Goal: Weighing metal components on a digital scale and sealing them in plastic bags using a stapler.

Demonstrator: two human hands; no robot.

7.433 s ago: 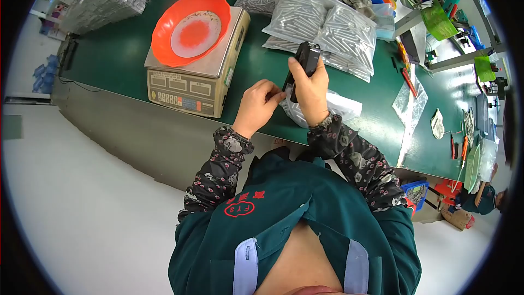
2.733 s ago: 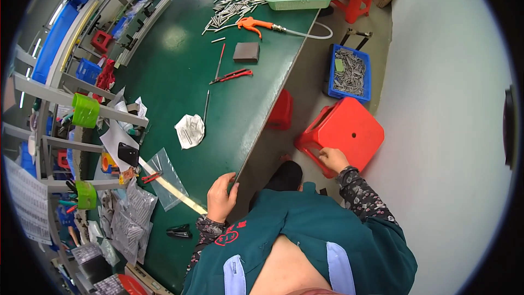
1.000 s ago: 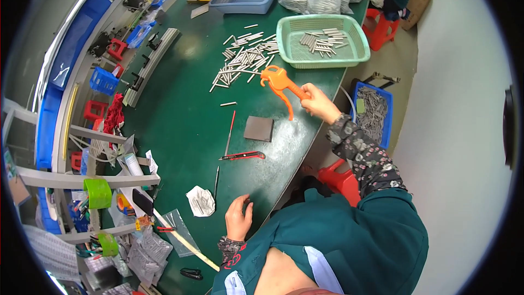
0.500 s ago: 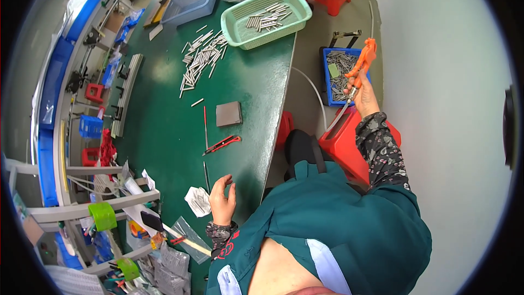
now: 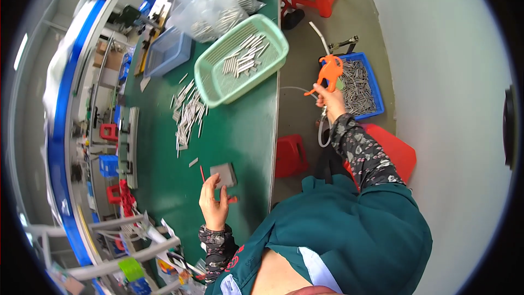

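Note:
My right hand (image 5: 332,101) is wrapped round the handle of an orange air blow gun (image 5: 331,70), whose pale nozzle points away from me. A clear hose (image 5: 322,137) hangs from the gun's handle. Beyond the gun, partly hidden by it, stands a blue bin (image 5: 377,88) full of small metal pins (image 5: 357,84). My left hand (image 5: 214,205) hovers over the green table with thumb and fingers apart, holding nothing. At its fingertips lies a grey-brown block (image 5: 227,173). A red-handled cutter (image 5: 233,199) is mostly hidden behind that hand, and a thin red stick (image 5: 202,173) shows beside it.
A pale green basket (image 5: 203,84) with metal pins stands at the table's right edge. Left of it lies a loose pile of pins (image 5: 189,120). Bulging clear bags (image 5: 204,13) and a blue-grey tray (image 5: 169,54) stand farther back. Red stools (image 5: 291,155) are beside the table.
The view has shifted. My right hand has swung the blow gun leftward and turned its nozzle away from me. My left hand has moved forward to the block, away from the crumpled white paper.

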